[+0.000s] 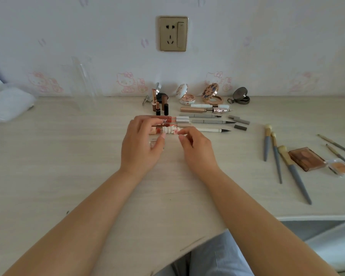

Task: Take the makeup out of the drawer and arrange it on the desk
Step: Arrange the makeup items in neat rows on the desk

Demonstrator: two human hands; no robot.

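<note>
Drawer (315, 228): open at the near right; its contents cannot be seen.
Left hand (142, 145): fingers loosely curled over the lip-gloss tubes (163, 124), thumb touching the ornate white-capped tube (168, 130).
Right hand (195, 148): fingertips pinch that tube's cap end.
Brushes (283, 156): laid out at right beside two palettes (307, 158).
Liner pens (213, 121): in rows beyond the hands.
Compacts (211, 94): propped open by the wall.
Progress: judged nearly complete; the final tube is being aligned.

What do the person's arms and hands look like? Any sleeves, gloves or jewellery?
Both forearms are bare, with no sleeves in view. The left hand and right hand wear no gloves, and no rings, watch or bracelets show. Fingernails look short and unpainted.
</note>
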